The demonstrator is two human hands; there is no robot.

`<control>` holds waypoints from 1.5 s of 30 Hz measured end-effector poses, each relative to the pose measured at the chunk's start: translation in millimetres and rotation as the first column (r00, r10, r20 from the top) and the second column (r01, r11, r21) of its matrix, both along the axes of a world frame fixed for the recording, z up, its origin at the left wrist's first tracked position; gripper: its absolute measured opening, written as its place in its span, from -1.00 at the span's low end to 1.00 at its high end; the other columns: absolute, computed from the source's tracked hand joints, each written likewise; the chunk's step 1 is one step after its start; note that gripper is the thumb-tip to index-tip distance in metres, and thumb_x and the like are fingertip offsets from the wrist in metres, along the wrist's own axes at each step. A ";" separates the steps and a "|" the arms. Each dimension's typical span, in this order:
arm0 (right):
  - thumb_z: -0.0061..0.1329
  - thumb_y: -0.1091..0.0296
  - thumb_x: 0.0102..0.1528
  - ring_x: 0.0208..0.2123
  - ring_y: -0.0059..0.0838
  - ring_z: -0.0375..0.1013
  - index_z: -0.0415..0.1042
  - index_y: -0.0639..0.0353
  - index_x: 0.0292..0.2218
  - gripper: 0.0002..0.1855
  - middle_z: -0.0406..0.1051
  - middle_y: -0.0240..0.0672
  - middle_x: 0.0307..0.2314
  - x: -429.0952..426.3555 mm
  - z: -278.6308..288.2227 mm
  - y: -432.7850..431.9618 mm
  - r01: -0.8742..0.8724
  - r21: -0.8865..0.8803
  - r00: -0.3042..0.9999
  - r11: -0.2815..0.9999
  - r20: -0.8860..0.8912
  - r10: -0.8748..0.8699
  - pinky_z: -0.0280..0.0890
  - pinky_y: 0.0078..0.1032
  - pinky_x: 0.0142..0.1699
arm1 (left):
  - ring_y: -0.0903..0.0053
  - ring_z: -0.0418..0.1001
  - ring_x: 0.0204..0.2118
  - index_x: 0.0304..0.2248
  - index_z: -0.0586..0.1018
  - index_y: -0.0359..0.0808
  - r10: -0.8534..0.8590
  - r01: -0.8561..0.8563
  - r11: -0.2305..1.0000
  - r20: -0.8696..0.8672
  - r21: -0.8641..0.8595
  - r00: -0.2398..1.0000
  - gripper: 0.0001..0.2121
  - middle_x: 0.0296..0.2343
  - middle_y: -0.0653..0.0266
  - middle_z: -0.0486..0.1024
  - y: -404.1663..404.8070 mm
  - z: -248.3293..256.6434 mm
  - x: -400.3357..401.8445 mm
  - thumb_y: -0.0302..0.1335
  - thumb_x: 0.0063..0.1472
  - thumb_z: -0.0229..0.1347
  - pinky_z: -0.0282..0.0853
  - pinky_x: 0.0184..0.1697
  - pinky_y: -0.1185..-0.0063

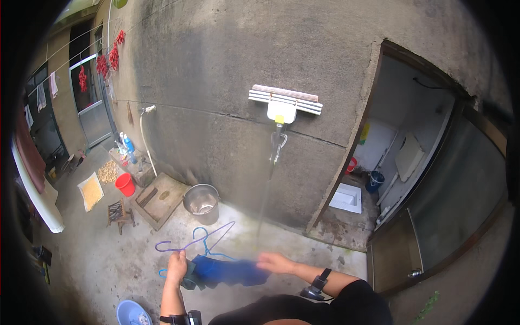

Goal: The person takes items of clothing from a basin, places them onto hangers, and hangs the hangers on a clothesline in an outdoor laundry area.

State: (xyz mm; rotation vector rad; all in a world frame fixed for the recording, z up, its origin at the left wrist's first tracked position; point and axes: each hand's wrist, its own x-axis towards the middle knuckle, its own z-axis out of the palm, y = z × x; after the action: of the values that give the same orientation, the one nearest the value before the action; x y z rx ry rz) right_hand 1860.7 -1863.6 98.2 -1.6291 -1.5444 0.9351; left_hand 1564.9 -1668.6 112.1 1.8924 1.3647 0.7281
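Low in the view, my left hand (177,266) is closed around a purple clothes hanger (189,245) and the end of a dark green cloth (189,280). A blue garment (231,271) stretches from there towards my right hand (277,263), which is blurred at the garment's right end; whether its fingers grip the cloth cannot be told. A blue clothes hanger (206,243) has its hook above the garment and its arm running along the top edge. Part of another blue hook shows left of my left hand. A strap with a device sits on each forearm.
A metal bucket (202,205) stands by the wall, beside a low concrete basin (162,195). A sponge mop (282,111) leans there, head up. At the left are a red bucket (125,185) and a small stool (120,215); a blue basin (134,313) is near me. A doorway opens at right.
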 end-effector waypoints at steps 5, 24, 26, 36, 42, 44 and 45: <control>-0.11 0.24 0.04 -0.50 -0.27 0.36 0.38 0.19 -0.40 -0.80 0.38 -0.17 -0.53 11.6 44.3 -20.8 0.180 0.318 0.960 0.931 0.150 -0.237 0.26 -0.50 -0.36 | 0.30 0.43 -0.51 -0.43 0.38 -0.50 0.052 0.013 0.982 0.329 -0.191 0.943 -0.68 -0.58 0.03 0.47 21.3 7.1 52.3 -0.32 0.21 -0.19 0.28 -0.39 0.42; 0.08 0.41 -0.11 -0.54 -0.71 0.34 0.49 0.30 -0.45 -0.85 0.43 -0.42 -0.57 321.2 416.3 -31.0 0.495 0.866 0.735 0.068 -0.376 -0.564 0.24 -0.74 -0.41 | 0.50 0.41 -0.58 -0.38 0.33 -0.42 0.394 -0.494 0.859 0.441 0.135 0.806 -0.75 -0.62 0.14 0.46 53.5 -14.1 42.2 -0.36 0.23 -0.23 0.25 -0.48 0.56; 0.09 0.41 -0.12 -0.52 -0.66 0.34 0.49 0.30 -0.47 -0.85 0.43 -0.39 -0.58 354.4 459.5 -17.5 0.534 0.844 0.745 0.044 -0.446 -0.495 0.24 -0.68 -0.38 | 0.52 0.37 -0.62 -0.38 0.32 -0.41 0.376 -0.490 0.862 0.488 0.127 0.788 -0.75 -0.63 0.16 0.45 44.9 -11.5 64.4 -0.35 0.24 -0.25 0.23 -0.50 0.58; 0.13 0.59 -0.22 -0.23 -0.36 0.33 0.37 0.47 -0.32 -0.65 0.37 -0.09 -0.28 475.2 610.5 51.3 0.790 0.603 0.603 -0.111 -0.797 -0.039 0.21 -0.46 -0.10 | 0.55 0.30 -0.66 -0.38 0.32 -0.41 0.463 -0.607 0.750 0.445 0.265 0.766 -0.75 -0.65 0.18 0.43 133.6 -70.2 74.8 -0.35 0.23 -0.23 0.19 -0.55 0.59; 0.11 0.58 -0.18 -0.18 -0.17 0.34 0.21 0.52 -0.15 -0.46 0.25 0.09 -0.16 482.7 644.4 51.2 0.805 0.557 0.576 -0.203 -0.817 0.044 0.27 -0.30 -0.09 | 0.48 0.32 -0.60 -0.41 0.32 -0.44 0.425 -0.580 0.757 0.445 0.303 0.788 -0.73 -0.62 0.14 0.43 170.3 -64.5 127.1 -0.35 0.23 -0.23 0.21 -0.46 0.53; 0.11 0.57 -0.18 -0.18 -0.17 0.34 0.20 0.53 -0.13 -0.44 0.24 0.10 -0.15 500.3 655.2 50.1 0.808 0.541 0.566 -0.236 -0.823 0.052 0.27 -0.30 -0.09 | 0.47 0.34 -0.58 -0.42 0.32 -0.44 0.379 -0.557 0.752 0.460 0.352 0.803 -0.73 -0.61 0.13 0.44 172.9 -54.3 166.0 -0.34 0.23 -0.23 0.23 -0.44 0.53; 0.11 0.57 -0.18 -0.17 -0.17 0.33 0.19 0.53 -0.12 -0.42 0.24 0.11 -0.14 505.5 659.6 51.7 0.813 0.523 0.554 -0.256 -0.829 0.068 0.27 -0.29 -0.09 | 0.47 0.35 -0.58 -0.42 0.32 -0.44 0.360 -0.556 0.736 0.472 0.386 0.805 -0.72 -0.61 0.13 0.44 167.2 -44.4 183.5 -0.34 0.23 -0.23 0.24 -0.44 0.53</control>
State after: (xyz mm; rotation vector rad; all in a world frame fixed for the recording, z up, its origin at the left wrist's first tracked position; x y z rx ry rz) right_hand 2366.2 -1811.9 757.7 -0.3725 -0.4833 -0.3279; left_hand 1748.4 -1501.4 67.6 1.6397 1.5073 1.7674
